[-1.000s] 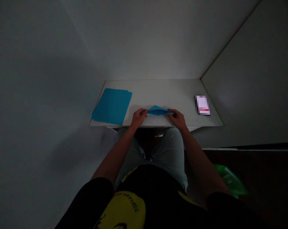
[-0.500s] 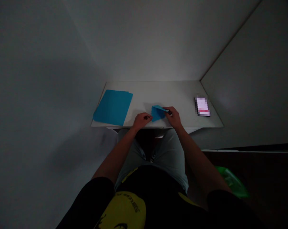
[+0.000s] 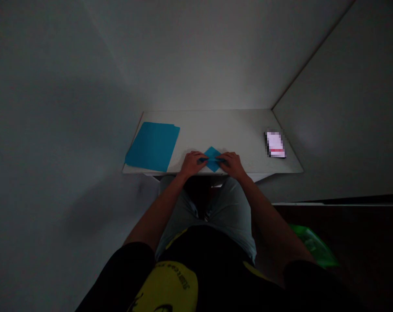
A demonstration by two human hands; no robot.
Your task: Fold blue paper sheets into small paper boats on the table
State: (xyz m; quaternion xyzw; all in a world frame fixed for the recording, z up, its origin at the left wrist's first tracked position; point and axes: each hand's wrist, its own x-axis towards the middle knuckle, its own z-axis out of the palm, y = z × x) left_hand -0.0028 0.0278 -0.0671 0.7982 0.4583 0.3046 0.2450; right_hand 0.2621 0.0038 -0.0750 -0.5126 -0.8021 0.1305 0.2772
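Note:
A small folded piece of blue paper (image 3: pixel 212 152) is at the front of the white table (image 3: pixel 222 125), its outline now like a diamond. My left hand (image 3: pixel 192 164) grips its left corner, fingers closed around it. On the other side my right hand (image 3: pixel 231 164) pinches the right corner. A crease or raised fold runs across the middle between both hands. The fingertips partly hide the side corners.
Several larger blue sheets (image 3: pixel 153 146) lie stacked at the table's left end. A phone (image 3: pixel 276 144) with a lit, blurred screen rests at the right end. Walls border the table behind and at both sides. A green plastic bag (image 3: pixel 313 245) is low on the right.
The paper has turned from a tilted, partly open fold into a flatter diamond. My left hand has come onto its left corner, and my right hand has moved slightly down and left.

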